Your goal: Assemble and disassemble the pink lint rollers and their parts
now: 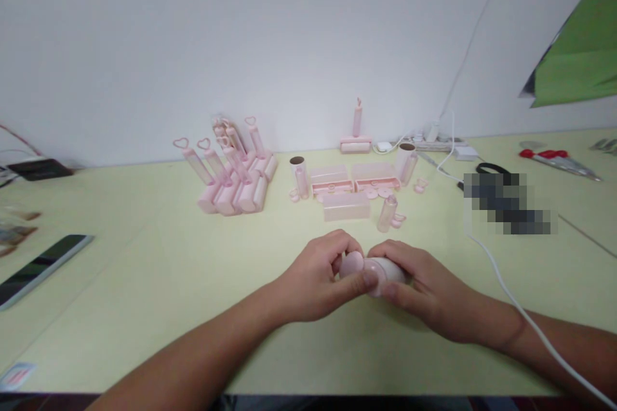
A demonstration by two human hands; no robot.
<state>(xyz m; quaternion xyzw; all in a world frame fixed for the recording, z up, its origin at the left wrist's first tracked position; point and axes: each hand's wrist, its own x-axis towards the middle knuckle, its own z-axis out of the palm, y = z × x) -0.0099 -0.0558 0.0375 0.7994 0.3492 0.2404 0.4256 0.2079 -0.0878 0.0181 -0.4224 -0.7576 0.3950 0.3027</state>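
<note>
Above the near part of the table, my left hand pinches a pale pink round end cap, its thumb pressed on the pink end beside it. My right hand is closed around a white lint roll that meets this pink end; the palm hides its far end. Just beyond the hands lie a clear pink cover and an upright handle tube. Behind them are pink roller frames, with white lint rolls on cardboard cores standing at left and right.
Several pink lint rollers with heart-topped handles stand grouped at left; another lint roller stands by the wall. A phone lies far left. A white cable crosses over my right forearm. Red-handled scissors and a power strip lie behind.
</note>
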